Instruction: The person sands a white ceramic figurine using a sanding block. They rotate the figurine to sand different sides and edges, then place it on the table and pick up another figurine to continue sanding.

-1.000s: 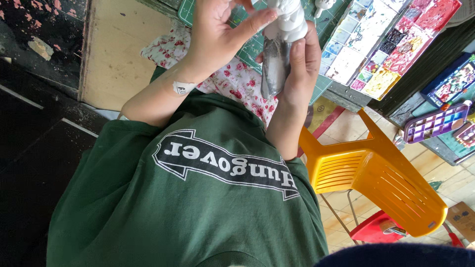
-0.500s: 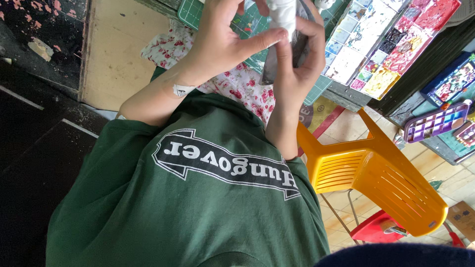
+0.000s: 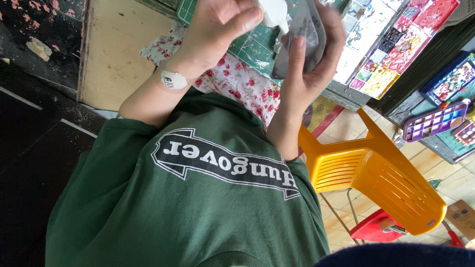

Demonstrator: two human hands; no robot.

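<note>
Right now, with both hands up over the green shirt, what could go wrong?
1. The left hand pinches a crumpled white wad against a flat grey paint-smeared piece gripped by the right hand. Wet paint, if any, might drip onto the green printed T-shirt or the red-flowered white cloth.
2. The grey piece is held over open air, so a slip could drop it toward the yellow slatted plastic chair below.

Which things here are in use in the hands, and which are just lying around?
In use: left hand with white wad; right hand with grey flat piece.
Lying about: yellow chair, paint palettes, floral cloth, green mat.
</note>
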